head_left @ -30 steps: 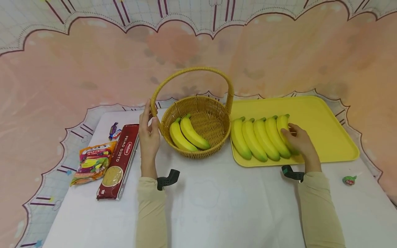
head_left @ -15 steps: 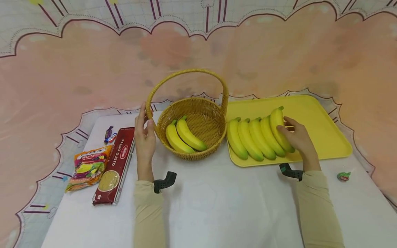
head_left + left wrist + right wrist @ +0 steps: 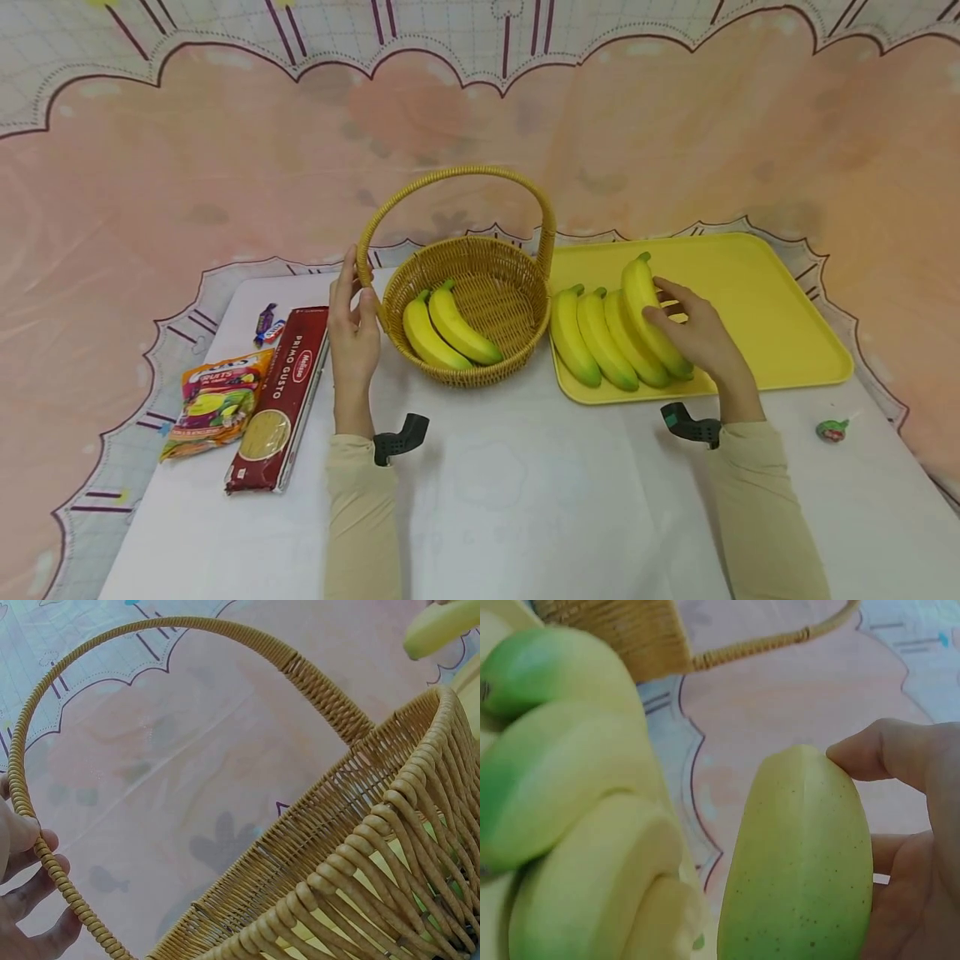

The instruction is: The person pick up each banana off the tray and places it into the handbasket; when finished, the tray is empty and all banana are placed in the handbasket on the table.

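Note:
My right hand (image 3: pixel 697 337) pinches a yellow banana (image 3: pixel 647 312) with a green lower end, stem pointing away, raised over the row on the yellow tray (image 3: pixel 780 317). In the right wrist view, thumb and fingers hold this banana (image 3: pixel 795 862) from its side. Several other bananas (image 3: pixel 576 337) lie side by side along the tray's left part. To their left stands a woven wicker basket (image 3: pixel 510 304) with two bananas (image 3: pixel 435 337) inside. My left hand (image 3: pixel 354 337) grips the left side of the basket's arched handle (image 3: pixel 64 881), fingers around it in the left wrist view.
A dark red pasta pack (image 3: pixel 281 400) lies left of the basket, beside an orange candy bag (image 3: pixel 221 404). Small wrapped candies (image 3: pixel 264 323) sit behind them. A small green-wrapped lollipop (image 3: pixel 831 430) lies right of the tray. A patterned cloth (image 3: pixel 480 125) rises behind the white table.
The right hand has taken the rightmost banana, lifted it from the row and carried it left over the other bananas. The left hand stays on the basket handle.

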Tool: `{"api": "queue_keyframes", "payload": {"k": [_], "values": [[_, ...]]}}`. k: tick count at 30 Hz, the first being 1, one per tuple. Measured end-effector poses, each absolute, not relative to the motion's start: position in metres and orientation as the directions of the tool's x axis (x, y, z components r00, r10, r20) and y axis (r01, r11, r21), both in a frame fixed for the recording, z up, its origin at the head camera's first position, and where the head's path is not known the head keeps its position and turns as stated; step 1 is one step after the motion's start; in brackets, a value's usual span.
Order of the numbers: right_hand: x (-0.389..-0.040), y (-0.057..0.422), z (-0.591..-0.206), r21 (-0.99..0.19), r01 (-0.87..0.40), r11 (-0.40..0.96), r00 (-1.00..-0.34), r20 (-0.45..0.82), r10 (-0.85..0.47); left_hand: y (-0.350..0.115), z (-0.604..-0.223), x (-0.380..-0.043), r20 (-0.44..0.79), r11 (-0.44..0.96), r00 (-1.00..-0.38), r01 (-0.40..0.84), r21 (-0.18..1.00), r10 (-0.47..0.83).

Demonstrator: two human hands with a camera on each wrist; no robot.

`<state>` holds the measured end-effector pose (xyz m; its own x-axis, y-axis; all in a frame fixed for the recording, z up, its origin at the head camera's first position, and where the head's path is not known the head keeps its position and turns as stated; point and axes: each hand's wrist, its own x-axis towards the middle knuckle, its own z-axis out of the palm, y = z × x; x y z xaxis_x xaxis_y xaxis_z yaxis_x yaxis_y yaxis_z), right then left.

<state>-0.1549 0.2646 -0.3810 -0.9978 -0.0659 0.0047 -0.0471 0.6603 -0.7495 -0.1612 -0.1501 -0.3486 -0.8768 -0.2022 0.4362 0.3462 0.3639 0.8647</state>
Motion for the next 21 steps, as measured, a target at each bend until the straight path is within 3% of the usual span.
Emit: {"api": "queue_keyframes", "payload": {"k": [21], "values": [[-0.146,0.204,-0.364,-0.746,-0.326,0.581,-0.927,0.133,-0.350,-0.148,-0.343,-0.158,0.422,0.373,-0.880,0.324,0.869,-0.219]]}}
